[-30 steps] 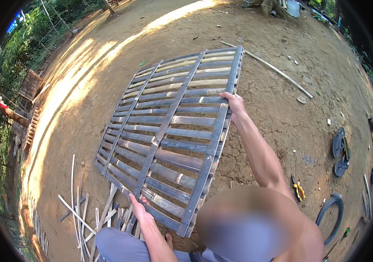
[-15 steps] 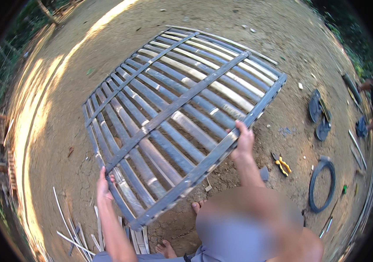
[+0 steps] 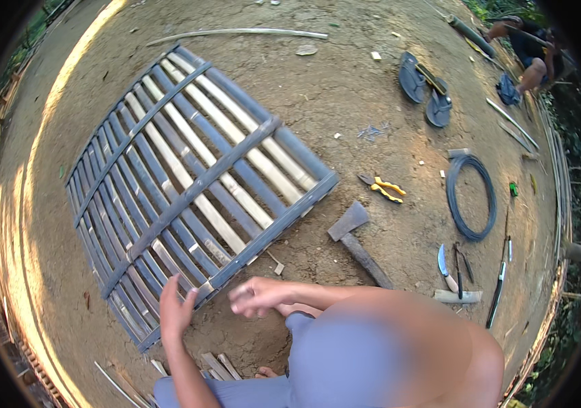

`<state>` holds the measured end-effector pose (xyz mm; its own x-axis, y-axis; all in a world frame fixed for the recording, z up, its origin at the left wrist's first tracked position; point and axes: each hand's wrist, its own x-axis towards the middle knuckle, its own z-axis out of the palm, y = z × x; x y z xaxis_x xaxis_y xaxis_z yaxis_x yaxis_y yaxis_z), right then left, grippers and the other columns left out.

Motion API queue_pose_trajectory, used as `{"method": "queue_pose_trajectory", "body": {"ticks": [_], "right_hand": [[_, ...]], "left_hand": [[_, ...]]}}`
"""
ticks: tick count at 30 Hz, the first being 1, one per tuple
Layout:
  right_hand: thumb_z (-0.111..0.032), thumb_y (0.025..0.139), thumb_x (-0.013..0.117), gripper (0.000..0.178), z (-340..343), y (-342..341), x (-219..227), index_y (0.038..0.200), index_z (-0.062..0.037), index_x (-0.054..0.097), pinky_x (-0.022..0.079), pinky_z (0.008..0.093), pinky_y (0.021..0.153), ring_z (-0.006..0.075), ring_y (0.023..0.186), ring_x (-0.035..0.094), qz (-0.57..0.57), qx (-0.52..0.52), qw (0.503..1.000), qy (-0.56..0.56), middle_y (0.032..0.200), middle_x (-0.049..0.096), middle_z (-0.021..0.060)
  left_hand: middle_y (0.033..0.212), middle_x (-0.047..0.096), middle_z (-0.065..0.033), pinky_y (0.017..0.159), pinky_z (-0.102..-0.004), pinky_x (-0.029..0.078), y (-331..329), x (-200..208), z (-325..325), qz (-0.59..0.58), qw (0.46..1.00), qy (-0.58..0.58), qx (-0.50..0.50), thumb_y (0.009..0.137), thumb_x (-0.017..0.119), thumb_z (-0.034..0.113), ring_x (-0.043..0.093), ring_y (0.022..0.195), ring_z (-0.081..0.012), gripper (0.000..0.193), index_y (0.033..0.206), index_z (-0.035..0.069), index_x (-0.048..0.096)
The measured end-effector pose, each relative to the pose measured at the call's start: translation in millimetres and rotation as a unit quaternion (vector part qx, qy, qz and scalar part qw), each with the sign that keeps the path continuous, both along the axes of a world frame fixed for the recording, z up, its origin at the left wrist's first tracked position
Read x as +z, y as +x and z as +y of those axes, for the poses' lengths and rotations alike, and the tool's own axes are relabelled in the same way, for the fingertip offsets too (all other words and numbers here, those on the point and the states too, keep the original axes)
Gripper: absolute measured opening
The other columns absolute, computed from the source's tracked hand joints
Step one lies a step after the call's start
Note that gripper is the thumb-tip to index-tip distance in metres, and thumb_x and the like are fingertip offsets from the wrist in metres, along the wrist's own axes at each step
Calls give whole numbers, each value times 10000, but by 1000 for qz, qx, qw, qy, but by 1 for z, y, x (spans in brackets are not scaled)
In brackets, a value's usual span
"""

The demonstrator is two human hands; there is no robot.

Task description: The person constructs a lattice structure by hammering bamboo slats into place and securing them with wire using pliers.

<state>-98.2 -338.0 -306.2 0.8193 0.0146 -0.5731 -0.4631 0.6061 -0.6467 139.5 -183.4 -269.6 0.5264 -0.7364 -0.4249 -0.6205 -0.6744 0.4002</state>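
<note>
A slatted bamboo panel (image 3: 168, 215) with a dark frame and crosspieces lies on the dirt to the front left. My left hand (image 3: 178, 306) is at its near edge, fingers and thumb apart, holding nothing; whether it touches the frame I cannot tell. Just right of that, my right hand (image 3: 260, 296) hovers short of the panel's near rail. Its fingers are loosely bent and a little blurred, with nothing in them. A hatchet (image 3: 353, 221) lies on the ground beyond my right forearm, its handle pointing toward my knee.
To the right lie yellow-handled pliers (image 3: 382, 188), a wire coil (image 3: 470, 197), a curved knife (image 3: 446, 267) and sandals (image 3: 413, 78). Several nails (image 3: 374, 130) are scattered near the pliers. Bamboo strips (image 3: 219, 366) lie by my feet. Another person (image 3: 532, 58) crouches at the far right.
Both hands have let go of the bamboo panel, which went from raised and tilted to lying on the ground farther left. My right hand has moved left, toward my left hand.
</note>
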Motion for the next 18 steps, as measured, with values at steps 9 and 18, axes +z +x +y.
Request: {"method": "queue_pose_trajectory", "body": {"ticks": [9, 18], "right_hand": [[-196, 942, 727, 156, -229, -173, -32, 1044, -100, 797, 579, 360, 803, 194, 893, 746, 254, -299, 697, -600, 992, 799, 64], [-215, 902, 761, 171, -372, -229, -102, 1013, -88, 791, 569, 383, 804, 270, 860, 738, 370, -249, 579, -682, 933, 776, 121]], "left_hand": [[1532, 489, -257, 1143, -481, 431, -80, -41, -35, -80, 984, 100, -126, 820, 852, 300, 516, 1371, -442, 752, 1453, 35, 545], [1140, 589, -196, 914, -490, 517, -89, -59, -53, -99, 991, 12, -92, 810, 837, 157, 595, 1057, -411, 432, 1164, 38, 620]]}}
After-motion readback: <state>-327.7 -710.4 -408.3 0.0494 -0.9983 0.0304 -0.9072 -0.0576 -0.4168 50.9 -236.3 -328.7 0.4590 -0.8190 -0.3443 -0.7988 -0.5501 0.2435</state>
